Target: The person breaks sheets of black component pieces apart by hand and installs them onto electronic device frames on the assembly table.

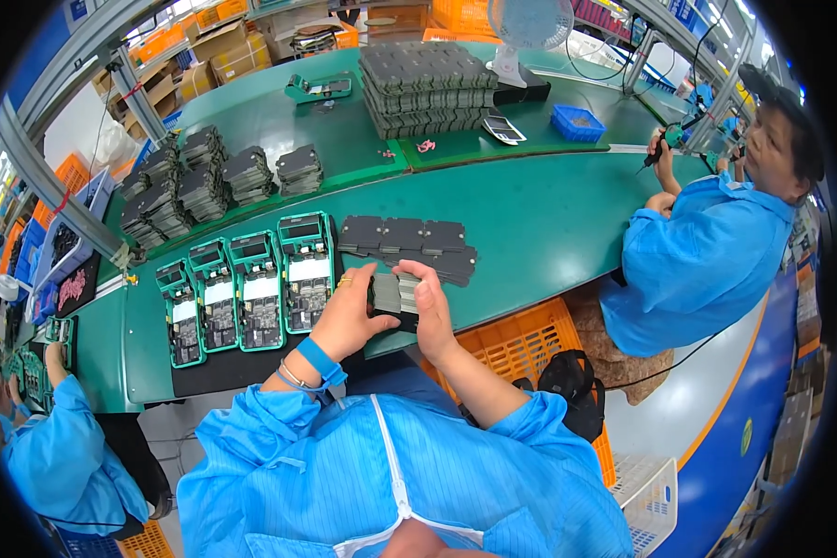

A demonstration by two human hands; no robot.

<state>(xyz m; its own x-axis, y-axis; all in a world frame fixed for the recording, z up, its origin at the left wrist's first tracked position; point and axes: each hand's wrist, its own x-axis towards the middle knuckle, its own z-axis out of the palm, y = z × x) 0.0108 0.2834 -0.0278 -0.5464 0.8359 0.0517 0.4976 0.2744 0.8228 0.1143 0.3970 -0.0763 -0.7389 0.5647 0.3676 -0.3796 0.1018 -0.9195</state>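
Between my two hands, close to the bench's near edge, is a small stack of thin grey plates (393, 292). My left hand (348, 314) presses on the stack's left side, a blue band round the wrist. From the right, my right hand (431, 314) closes on the other side of it. Just beyond my fingers, dark grey plates (405, 234) lie in overlapping rows on the green bench. Left of my hands stand several green device housings (308, 272) with circuit boards showing, side by side on a black mat (242, 374).
Stacks of dark plates (205, 181) stand at the left, and a large pile (425, 88) at the back. A blue tray (577, 123) and a white fan (528, 28) are far right. Co-workers sit at right (702, 251) and lower left (74, 465). An orange crate (521, 349) stands below the bench edge.
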